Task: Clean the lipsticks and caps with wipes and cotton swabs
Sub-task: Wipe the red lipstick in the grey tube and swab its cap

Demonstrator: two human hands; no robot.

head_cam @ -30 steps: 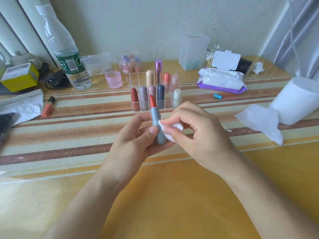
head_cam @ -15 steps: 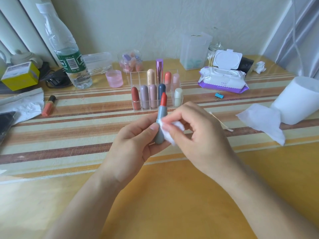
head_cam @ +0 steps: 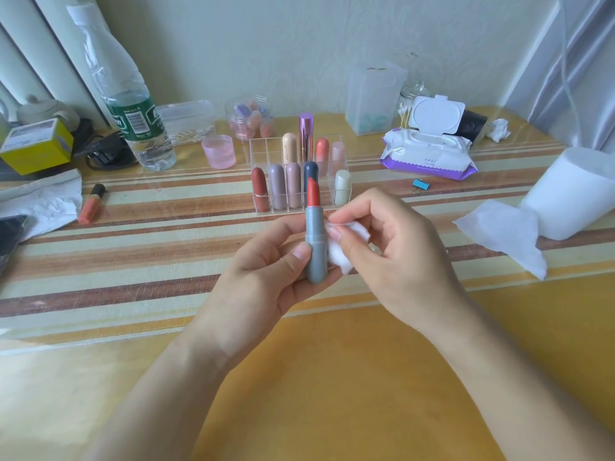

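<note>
lipstick [head_cam: 314, 242] x1 gripped by l hand [head_cam: 266, 277] fingers; r hand [head_cam: 399, 261] fingers pinch 1 wipe [head_cam: 339, 257]; 9 more in rack [head_cam: 264, 148].

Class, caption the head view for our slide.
Left hand holds an uncapped grey lipstick upright while the right hand pinches a white wipe against it.

Back left: we see a clear plastic green-labelled water bottle [head_cam: 133, 104], upright.
Left edge: we see a yellow cardboard box [head_cam: 36, 146].

Home dressing table [head_cam: 332, 377]: lipstick organiser [head_cam: 263, 151], wipes pack [head_cam: 429, 154], curtain [head_cam: 582, 61]
</note>
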